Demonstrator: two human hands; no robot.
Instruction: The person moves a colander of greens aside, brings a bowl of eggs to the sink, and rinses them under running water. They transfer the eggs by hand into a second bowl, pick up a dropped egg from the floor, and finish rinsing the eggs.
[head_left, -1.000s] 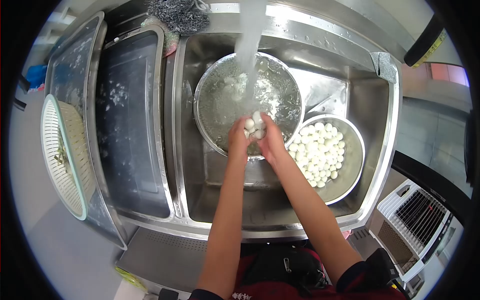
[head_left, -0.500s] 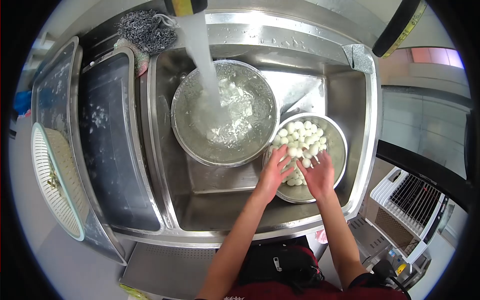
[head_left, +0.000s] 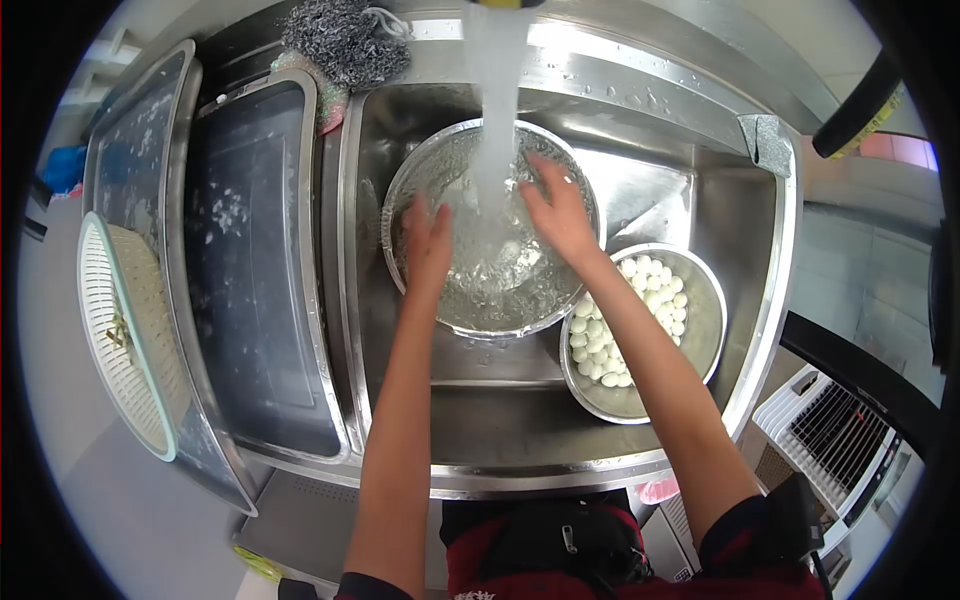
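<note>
A round metal bowl [head_left: 480,332] full of churning water stands in the sink under a running stream [head_left: 497,110]. At its left side is my left hand [head_left: 428,243], fingers spread and slightly blurred, over the water. My right hand [head_left: 560,208] reaches over the upper right of the bowl with its fingers apart. Neither hand shows anything in its grip. Lower right, a second metal bowl [head_left: 706,325] contains many small white balls [head_left: 598,350] that look like peeled quail eggs. My right forearm crosses above this bowl and hides part of them.
Metal trays [head_left: 255,260] lean along the left of the sink [head_left: 480,410], with a white and green plastic basket [head_left: 125,340] beside them. A steel wool scourer [head_left: 345,42] rests at the back left corner. A grey cloth [head_left: 766,145] hangs on the right rim.
Both my hands have moved left and up from the bowl of white balls to the water bowl, and no balls show in them now. The camera view has shifted slightly.
</note>
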